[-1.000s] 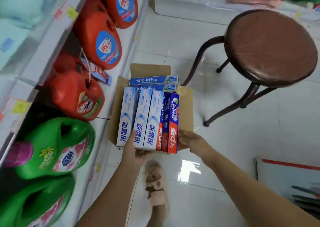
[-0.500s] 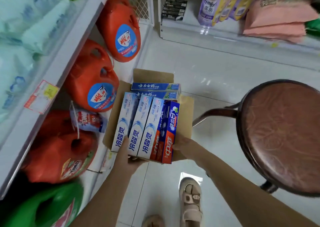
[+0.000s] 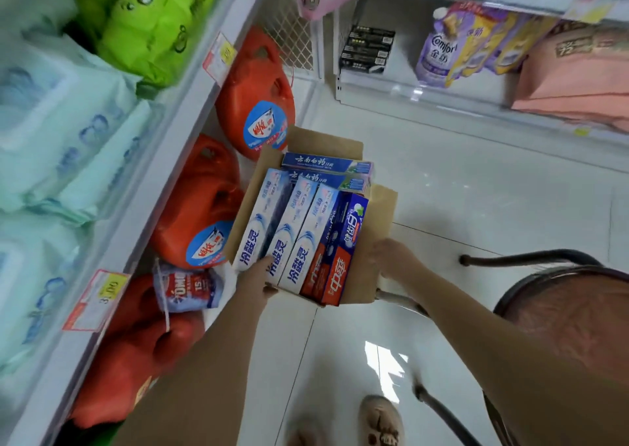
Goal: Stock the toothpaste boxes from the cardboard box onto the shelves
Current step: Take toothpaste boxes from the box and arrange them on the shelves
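Brown open cardboard box (image 3: 381,227) is higher off the white tiled floor (image 3: 476,207) than a second ago. Left hand (image 3: 253,275) grips its near-left corner and right hand (image 3: 391,256) clasps the right flap. The white-blue, red-blue and blue toothpaste boxes (image 3: 289,238) all lie inside, none shelved. Step: carrying the box. Next: probably rest it somewhere, free a hand and pick one.

— Where is the camera looking from?
— It is riding on the person's head, tilting steeply down and forward, with the cardboard box (image 3: 377,214) sitting close at frame centre.
— And at the edges?
— Shelving (image 3: 160,180) is running down the left; a stool (image 3: 571,316) is crowding lower right.
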A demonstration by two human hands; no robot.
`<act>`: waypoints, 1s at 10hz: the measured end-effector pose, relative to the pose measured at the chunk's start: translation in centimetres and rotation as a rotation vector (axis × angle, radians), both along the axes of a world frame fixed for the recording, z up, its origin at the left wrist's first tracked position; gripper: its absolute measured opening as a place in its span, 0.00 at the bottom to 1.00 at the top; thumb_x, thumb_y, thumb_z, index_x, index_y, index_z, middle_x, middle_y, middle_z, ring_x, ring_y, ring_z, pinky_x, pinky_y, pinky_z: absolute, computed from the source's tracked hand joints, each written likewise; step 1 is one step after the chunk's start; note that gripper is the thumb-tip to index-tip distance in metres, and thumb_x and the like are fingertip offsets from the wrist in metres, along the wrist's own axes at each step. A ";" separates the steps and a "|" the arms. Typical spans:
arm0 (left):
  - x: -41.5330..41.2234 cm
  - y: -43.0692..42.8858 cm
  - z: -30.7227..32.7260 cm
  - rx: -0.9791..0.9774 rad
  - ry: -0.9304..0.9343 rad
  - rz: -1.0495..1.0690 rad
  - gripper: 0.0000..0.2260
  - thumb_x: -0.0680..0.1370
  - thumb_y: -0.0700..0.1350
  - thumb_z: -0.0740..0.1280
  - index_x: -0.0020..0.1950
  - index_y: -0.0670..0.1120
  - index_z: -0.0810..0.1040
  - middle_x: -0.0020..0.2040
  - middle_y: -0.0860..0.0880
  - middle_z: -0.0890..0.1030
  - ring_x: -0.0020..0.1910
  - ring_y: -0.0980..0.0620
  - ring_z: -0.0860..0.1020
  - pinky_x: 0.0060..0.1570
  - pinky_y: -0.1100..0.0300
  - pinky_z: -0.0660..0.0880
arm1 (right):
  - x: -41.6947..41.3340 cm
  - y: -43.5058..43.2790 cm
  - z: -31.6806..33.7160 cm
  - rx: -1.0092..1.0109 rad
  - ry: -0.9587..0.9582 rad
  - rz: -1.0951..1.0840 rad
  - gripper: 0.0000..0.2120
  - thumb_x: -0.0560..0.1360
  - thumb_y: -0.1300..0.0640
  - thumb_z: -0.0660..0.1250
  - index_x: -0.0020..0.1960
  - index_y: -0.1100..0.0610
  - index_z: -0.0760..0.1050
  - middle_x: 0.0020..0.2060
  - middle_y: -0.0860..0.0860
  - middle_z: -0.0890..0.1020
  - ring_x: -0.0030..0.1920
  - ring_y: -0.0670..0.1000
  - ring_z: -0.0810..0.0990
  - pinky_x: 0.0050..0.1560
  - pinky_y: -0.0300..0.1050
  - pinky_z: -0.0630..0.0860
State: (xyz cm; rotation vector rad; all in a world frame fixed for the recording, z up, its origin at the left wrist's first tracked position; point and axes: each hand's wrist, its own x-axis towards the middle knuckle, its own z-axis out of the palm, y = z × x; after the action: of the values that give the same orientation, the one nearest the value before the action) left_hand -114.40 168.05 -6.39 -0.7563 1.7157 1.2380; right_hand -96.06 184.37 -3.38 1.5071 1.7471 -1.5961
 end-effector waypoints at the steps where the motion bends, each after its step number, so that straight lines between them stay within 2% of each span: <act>1: -2.2 1.5 2.3 -0.427 0.305 -0.434 0.33 0.76 0.44 0.68 0.74 0.34 0.56 0.71 0.34 0.64 0.70 0.37 0.65 0.65 0.49 0.66 | -3.5 2.8 3.1 0.121 -0.041 0.046 0.14 0.79 0.62 0.58 0.63 0.65 0.72 0.57 0.59 0.78 0.53 0.58 0.77 0.43 0.41 0.72; 2: -3.7 3.3 4.0 -0.468 0.721 -0.803 0.32 0.74 0.41 0.68 0.73 0.33 0.58 0.72 0.33 0.62 0.72 0.36 0.60 0.71 0.47 0.57 | -5.9 3.4 4.1 0.235 -0.044 0.062 0.17 0.77 0.63 0.60 0.65 0.60 0.71 0.59 0.57 0.78 0.51 0.54 0.77 0.43 0.41 0.71; 3: -5.9 5.3 4.1 -0.238 0.770 -1.063 0.26 0.71 0.39 0.69 0.69 0.41 0.69 0.64 0.39 0.72 0.63 0.40 0.72 0.63 0.50 0.69 | -8.4 4.2 3.5 0.325 -0.018 0.266 0.23 0.76 0.65 0.59 0.70 0.55 0.67 0.71 0.54 0.67 0.65 0.57 0.72 0.58 0.48 0.74; 4: -7.2 6.2 3.3 -0.212 0.649 -1.312 0.36 0.72 0.43 0.72 0.76 0.46 0.58 0.69 0.41 0.67 0.67 0.42 0.69 0.66 0.51 0.68 | -10.9 4.3 2.0 0.298 -0.012 0.355 0.23 0.76 0.64 0.60 0.70 0.53 0.67 0.69 0.54 0.67 0.66 0.58 0.70 0.61 0.47 0.72; 5: -7.4 6.2 2.3 -0.290 0.661 -1.459 0.45 0.73 0.48 0.72 0.78 0.47 0.43 0.73 0.40 0.62 0.71 0.43 0.62 0.68 0.54 0.62 | -13.1 4.2 0.9 0.282 -0.060 0.154 0.21 0.76 0.62 0.63 0.69 0.56 0.66 0.64 0.57 0.70 0.61 0.59 0.74 0.55 0.46 0.73; 6: -7.4 5.5 1.5 -0.296 0.651 -1.449 0.47 0.73 0.48 0.72 0.78 0.50 0.39 0.72 0.40 0.63 0.71 0.43 0.63 0.67 0.54 0.63 | -14.0 3.9 0.2 0.328 -0.155 -0.195 0.19 0.75 0.61 0.65 0.64 0.62 0.67 0.60 0.60 0.70 0.60 0.62 0.73 0.60 0.54 0.73; 7: -8.0 5.3 1.0 -0.249 0.620 -1.413 0.50 0.71 0.47 0.74 0.77 0.53 0.39 0.69 0.40 0.68 0.66 0.43 0.70 0.64 0.53 0.68 | -13.6 4.0 0.0 0.316 -0.301 -0.378 0.21 0.74 0.58 0.66 0.63 0.64 0.65 0.60 0.62 0.70 0.60 0.63 0.71 0.62 0.57 0.70; 8: -8.2 5.3 0.8 -0.184 0.619 -1.394 0.50 0.70 0.43 0.75 0.77 0.54 0.40 0.68 0.40 0.68 0.62 0.44 0.72 0.61 0.54 0.70 | -12.5 3.9 -1.4 0.145 -0.442 -0.474 0.26 0.73 0.53 0.65 0.66 0.64 0.64 0.60 0.60 0.71 0.61 0.61 0.72 0.62 0.53 0.71; 9: -8.1 5.4 0.9 -0.157 0.631 -1.384 0.49 0.70 0.42 0.75 0.77 0.54 0.41 0.68 0.39 0.68 0.62 0.44 0.72 0.61 0.55 0.70 | -11.4 3.4 -2.7 -0.076 -0.438 -0.697 0.24 0.71 0.55 0.67 0.63 0.63 0.68 0.54 0.59 0.79 0.53 0.59 0.80 0.50 0.50 0.77; 10: -8.0 5.4 1.0 -0.158 0.613 -1.383 0.48 0.71 0.42 0.74 0.78 0.52 0.41 0.68 0.40 0.68 0.62 0.45 0.71 0.60 0.56 0.70 | -11.2 2.9 -2.4 -0.146 -0.444 -0.732 0.21 0.72 0.59 0.70 0.61 0.63 0.67 0.54 0.60 0.80 0.52 0.59 0.80 0.47 0.50 0.77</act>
State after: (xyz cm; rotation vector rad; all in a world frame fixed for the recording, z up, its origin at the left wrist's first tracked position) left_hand -122.44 173.42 -5.44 0.8011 2.1254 0.3114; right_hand -107.28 187.28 -5.74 2.3546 0.8570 -1.4520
